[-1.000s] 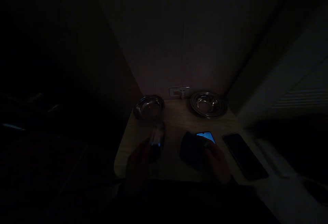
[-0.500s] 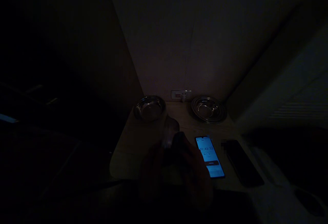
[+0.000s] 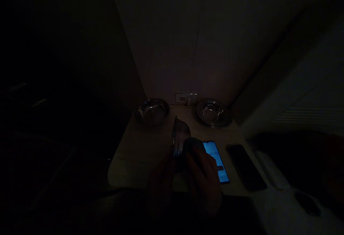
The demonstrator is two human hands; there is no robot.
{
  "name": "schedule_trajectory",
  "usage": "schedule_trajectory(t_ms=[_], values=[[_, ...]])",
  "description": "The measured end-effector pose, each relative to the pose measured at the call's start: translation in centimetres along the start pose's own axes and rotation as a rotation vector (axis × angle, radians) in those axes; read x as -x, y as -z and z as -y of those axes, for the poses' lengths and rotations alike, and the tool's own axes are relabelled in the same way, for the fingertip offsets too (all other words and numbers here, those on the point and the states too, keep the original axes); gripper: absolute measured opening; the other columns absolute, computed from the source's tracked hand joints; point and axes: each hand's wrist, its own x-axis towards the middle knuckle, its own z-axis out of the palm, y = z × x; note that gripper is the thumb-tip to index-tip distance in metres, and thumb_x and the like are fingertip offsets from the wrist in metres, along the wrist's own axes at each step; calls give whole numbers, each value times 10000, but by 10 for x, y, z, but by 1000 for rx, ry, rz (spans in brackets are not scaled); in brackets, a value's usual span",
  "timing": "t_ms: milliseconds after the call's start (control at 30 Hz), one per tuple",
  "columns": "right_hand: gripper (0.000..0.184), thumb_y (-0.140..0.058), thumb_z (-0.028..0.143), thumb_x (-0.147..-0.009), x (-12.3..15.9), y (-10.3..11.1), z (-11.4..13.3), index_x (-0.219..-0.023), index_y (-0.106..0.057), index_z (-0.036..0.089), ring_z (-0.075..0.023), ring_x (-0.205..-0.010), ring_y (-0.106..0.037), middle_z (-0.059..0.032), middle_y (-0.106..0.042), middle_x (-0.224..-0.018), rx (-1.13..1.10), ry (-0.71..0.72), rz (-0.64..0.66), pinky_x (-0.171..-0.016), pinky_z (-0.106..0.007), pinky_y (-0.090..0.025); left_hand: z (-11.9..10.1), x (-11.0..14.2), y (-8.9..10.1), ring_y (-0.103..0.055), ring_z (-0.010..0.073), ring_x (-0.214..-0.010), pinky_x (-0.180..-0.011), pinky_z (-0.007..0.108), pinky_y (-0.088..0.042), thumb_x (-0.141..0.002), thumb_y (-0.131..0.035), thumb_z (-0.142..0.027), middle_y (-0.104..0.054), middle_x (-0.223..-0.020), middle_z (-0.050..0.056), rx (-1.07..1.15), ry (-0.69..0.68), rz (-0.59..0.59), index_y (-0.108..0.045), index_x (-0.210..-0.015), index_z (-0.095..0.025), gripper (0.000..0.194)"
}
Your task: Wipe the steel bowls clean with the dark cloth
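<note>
The scene is very dark. My left hand (image 3: 161,177) holds a shiny metal bowl (image 3: 179,136) tilted on edge above the small wooden table (image 3: 134,156). My right hand (image 3: 205,181) is closed on a dark cloth (image 3: 194,148) that is pressed against the bowl. A phone with a lit blue screen (image 3: 217,161) lies on the table just right of my hands, partly covered by the right hand.
Two more metal bowls stand at the back of the table, one at the left (image 3: 152,110) and one at the right (image 3: 213,112), below a wall socket (image 3: 185,97). A second, dark phone (image 3: 245,167) lies near the table's right edge.
My right hand with the cloth has moved left off the lit phone and onto the bowl. The left hand has brought the bowl right, toward the table's middle.
</note>
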Motion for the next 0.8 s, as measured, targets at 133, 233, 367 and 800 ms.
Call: schedule_trajectory(t_ms=[133,233,367,800], values=[[402,-473,118,-867,-4,3,2,-1249,-529,229,-240,-1034,-508,-106,-573,-1177,9,37,-4,-803,-380,-506,0,-1,1,-642,222,-952,-825,301,-520,-763,-526,-463,-685,-1033,96,-43,-42,-17,-693,-997,-136,436],[369,-475,127,-876,-5,2,2,-1210,-563,254,-205,-967,-529,-69,-622,-1092,14,64,13,-771,-322,-513,-1,-3,1,-650,211,-923,-802,279,-527,-755,-521,-470,-694,-1000,97,-100,-50,-65,-695,-974,-127,443],[383,-473,125,-867,-15,2,-5,-1231,-548,220,-230,-990,-502,-90,-600,-1154,12,68,13,-803,-371,-500,0,-4,0,-651,200,-915,-799,277,-526,-784,-489,-469,-688,-1024,87,-31,-33,30,-679,-1014,-134,449],[334,-458,121,-866,-19,0,-22,-1165,-574,216,-229,-1010,-512,-82,-604,-1138,-126,90,63,-805,-387,-499,6,-8,2,-607,240,-994,-888,347,-466,-762,-498,-545,-673,-1055,97,-37,62,41,-670,-1009,-126,516]])
